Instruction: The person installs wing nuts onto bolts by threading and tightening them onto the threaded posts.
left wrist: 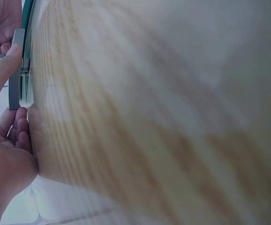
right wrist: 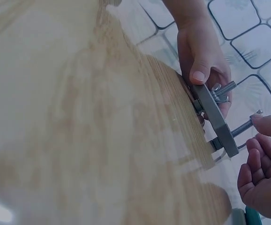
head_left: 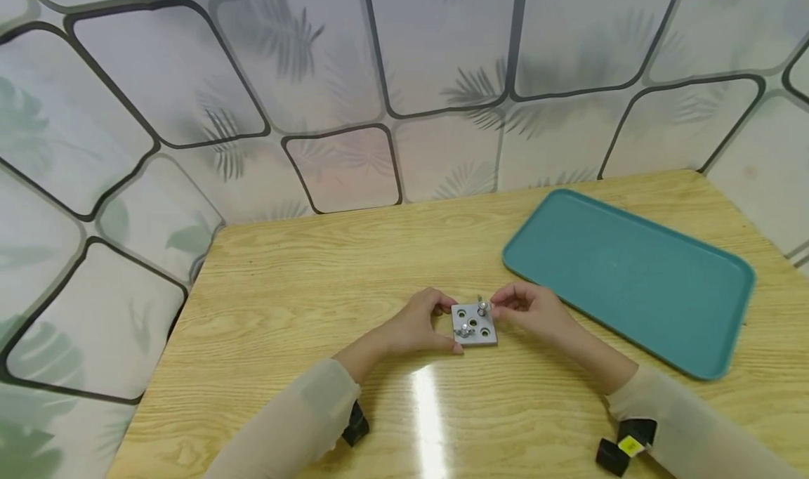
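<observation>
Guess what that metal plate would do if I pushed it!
The metal plate is probably stiff: its edge looks thick. It might feel heavy for its size, being apparently solid metal. It could rock, since bolt heads stick out underneath.

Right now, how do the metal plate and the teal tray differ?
The metal plate is small, grey and nearly square; the teal tray is much larger and oblong. The plate has holes and bolts; the tray has a raised rim. The left hand holds the plate; the tray lies on the table. Both are broadly flat.
</observation>
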Tool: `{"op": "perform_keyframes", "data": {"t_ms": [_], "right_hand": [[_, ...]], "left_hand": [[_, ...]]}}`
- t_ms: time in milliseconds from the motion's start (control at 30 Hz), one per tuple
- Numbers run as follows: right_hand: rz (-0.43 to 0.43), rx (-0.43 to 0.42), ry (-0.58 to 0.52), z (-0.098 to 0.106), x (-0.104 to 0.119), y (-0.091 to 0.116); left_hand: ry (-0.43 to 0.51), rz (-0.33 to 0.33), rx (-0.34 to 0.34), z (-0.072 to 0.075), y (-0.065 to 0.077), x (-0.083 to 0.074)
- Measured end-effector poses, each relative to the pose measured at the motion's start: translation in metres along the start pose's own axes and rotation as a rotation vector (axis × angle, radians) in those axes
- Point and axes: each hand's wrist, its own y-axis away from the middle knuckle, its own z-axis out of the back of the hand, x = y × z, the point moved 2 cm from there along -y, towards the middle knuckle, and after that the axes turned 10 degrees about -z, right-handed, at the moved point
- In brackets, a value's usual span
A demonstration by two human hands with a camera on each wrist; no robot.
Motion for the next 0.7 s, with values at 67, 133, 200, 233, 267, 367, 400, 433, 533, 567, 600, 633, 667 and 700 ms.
{"op": "perform_keyframes", "data": {"t_ms": [67, 133, 200, 233, 267, 367, 400, 433, 533, 567, 600, 633, 667, 700], "right_hand": [[-0.002, 0.000, 0.004, -0.0014, -0.0001, -0.0017], [-0.003, -0.004, 0.008, -0.0034, 0.0002, -0.0037], [0.000, -0.008, 0.004, -0.0056, 0.0014, -0.0055], [0.001, -0.011, 0.002, -0.0065, 0.0021, -0.0061], [0.004, -0.013, -0.001, -0.0075, 0.0030, -0.0067], [0.010, -0.015, -0.006, -0.0093, 0.0049, -0.0077], [0.010, -0.016, -0.003, -0.0096, 0.0052, -0.0078], [0.010, -0.015, -0.003, -0.0098, 0.0057, -0.0077], [0.008, -0.019, 0.002, -0.0093, 0.0067, -0.0063], [0.006, -0.021, 0.002, -0.0088, 0.0070, -0.0056], [0.003, -0.023, 0.001, -0.0083, 0.0073, -0.0047], [0.001, -0.025, -0.003, -0.0077, 0.0076, -0.0038], [-0.001, -0.024, -0.006, -0.0070, 0.0076, -0.0029], [-0.001, -0.024, -0.009, -0.0064, 0.0077, -0.0021]], "left_hand": [[-0.002, 0.002, -0.001, 0.0001, 0.0001, -0.0001], [-0.001, 0.002, -0.003, 0.0000, 0.0003, -0.0002], [-0.001, 0.001, -0.005, -0.0001, 0.0003, 0.0000], [-0.002, 0.003, -0.004, -0.0003, 0.0004, 0.0002], [-0.004, 0.005, -0.002, -0.0005, 0.0004, 0.0005], [-0.004, 0.005, 0.001, -0.0011, 0.0004, 0.0014], [-0.004, 0.005, 0.002, -0.0012, 0.0004, 0.0017], [-0.004, 0.006, 0.003, -0.0013, 0.0004, 0.0018], [-0.003, 0.010, 0.004, -0.0011, 0.0004, 0.0017], [-0.003, 0.011, 0.004, -0.0010, 0.0002, 0.0017], [-0.002, 0.011, 0.003, -0.0008, 0.0002, 0.0013], [0.000, 0.009, 0.002, -0.0006, 0.0002, 0.0011], [0.000, 0.009, 0.000, -0.0003, 0.0001, 0.0010], [0.002, 0.008, -0.001, 0.0000, 0.0001, 0.0007]]}}
